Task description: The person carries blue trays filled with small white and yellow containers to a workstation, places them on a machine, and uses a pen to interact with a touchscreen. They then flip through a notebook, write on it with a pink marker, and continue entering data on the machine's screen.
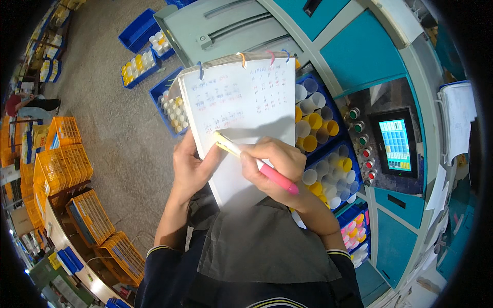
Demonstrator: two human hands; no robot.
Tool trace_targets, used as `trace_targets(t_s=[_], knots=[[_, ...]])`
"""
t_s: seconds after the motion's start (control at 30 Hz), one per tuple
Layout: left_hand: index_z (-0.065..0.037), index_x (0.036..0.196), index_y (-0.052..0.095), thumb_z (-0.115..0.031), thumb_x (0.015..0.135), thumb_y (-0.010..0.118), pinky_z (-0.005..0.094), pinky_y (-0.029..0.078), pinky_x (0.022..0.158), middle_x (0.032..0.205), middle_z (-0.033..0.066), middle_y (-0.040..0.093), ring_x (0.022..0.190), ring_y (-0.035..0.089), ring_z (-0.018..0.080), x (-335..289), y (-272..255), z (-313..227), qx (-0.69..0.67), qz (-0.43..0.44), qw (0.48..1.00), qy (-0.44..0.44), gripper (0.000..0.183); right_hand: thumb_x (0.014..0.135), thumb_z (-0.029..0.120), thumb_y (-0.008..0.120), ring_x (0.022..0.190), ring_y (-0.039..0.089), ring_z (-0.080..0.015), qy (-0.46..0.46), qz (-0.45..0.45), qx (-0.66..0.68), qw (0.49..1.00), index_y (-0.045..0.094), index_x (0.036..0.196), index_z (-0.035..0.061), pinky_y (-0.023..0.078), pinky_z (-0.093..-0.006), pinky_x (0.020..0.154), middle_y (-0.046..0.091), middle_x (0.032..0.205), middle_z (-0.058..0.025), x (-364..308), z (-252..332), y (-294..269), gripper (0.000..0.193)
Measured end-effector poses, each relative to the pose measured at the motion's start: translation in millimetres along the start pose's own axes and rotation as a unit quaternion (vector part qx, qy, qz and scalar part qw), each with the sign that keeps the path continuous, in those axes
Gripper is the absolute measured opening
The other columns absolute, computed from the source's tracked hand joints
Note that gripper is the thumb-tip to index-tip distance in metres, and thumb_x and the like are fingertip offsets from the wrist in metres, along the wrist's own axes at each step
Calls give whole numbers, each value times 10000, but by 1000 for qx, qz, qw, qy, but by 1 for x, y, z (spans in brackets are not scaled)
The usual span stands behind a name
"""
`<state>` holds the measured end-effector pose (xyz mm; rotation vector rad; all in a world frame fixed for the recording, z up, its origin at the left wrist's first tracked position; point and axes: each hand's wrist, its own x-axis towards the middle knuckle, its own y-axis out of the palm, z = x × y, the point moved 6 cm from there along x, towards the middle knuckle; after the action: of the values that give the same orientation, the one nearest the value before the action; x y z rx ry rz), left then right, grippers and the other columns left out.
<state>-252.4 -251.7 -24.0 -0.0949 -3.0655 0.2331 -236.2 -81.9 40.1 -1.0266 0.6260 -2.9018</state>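
Observation:
A thick pad of white paper (241,159), bound with coloured rings along its top edge, is tilted in front of me. Rows of handwriting cover its upper half. My left hand (191,161) is closed on the pad's left edge, thumb on the front page, the other fingers mostly hidden behind. Over the right part of the page, my right hand (275,167) grips a pen (277,178) with a pink barrel, a white middle and a yellow end. That yellow end lies at the left side of the page, just under the lowest written lines, near my left thumb.
At the right stands a teal and grey machine (359,54) with a lit touch screen (394,145) and push buttons (363,140). Beside it, blue crates (336,146) hold white and yellow cups. More blue crates (141,77) stand on the floor; orange baskets (64,164) are stacked at left, near a seated person (31,105).

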Motion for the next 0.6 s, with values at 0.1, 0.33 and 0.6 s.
trace_targets(t_s=[0.1, 0.33, 0.6], knots=[[56, 1175, 590, -25, 848, 670, 268, 528, 757, 999, 109, 711, 886, 665, 135, 0, 1, 1, -11, 0, 1000, -2, 346, 738, -91, 699, 547, 627, -189, -3, 6, 25, 1000, 633, 898, 5, 469, -270, 483, 613, 665, -93, 1, 0, 0, 198], [76, 1172, 581, -25, 848, 668, 273, 531, 759, 1009, 124, 709, 892, 667, 146, 0, 1, -2, 15, 5, 1000, -3, 351, 743, -82, 699, 559, 640, -186, -8, 21, 29, 999, 640, 886, -4, 484, -270, 501, 634, 682, -97, 2, 0, 2, 173], [62, 1147, 599, -80, 874, 683, 281, 532, 726, 1002, 122, 696, 867, 656, 154, -4, -1, 3, -20, -20, 1000, -14, 318, 768, -54, 702, 556, 629, -176, 17, -26, 8, 999, 650, 918, -1, 475, -265, 501, 631, 696, -89, -2, -4, -9, 168]])
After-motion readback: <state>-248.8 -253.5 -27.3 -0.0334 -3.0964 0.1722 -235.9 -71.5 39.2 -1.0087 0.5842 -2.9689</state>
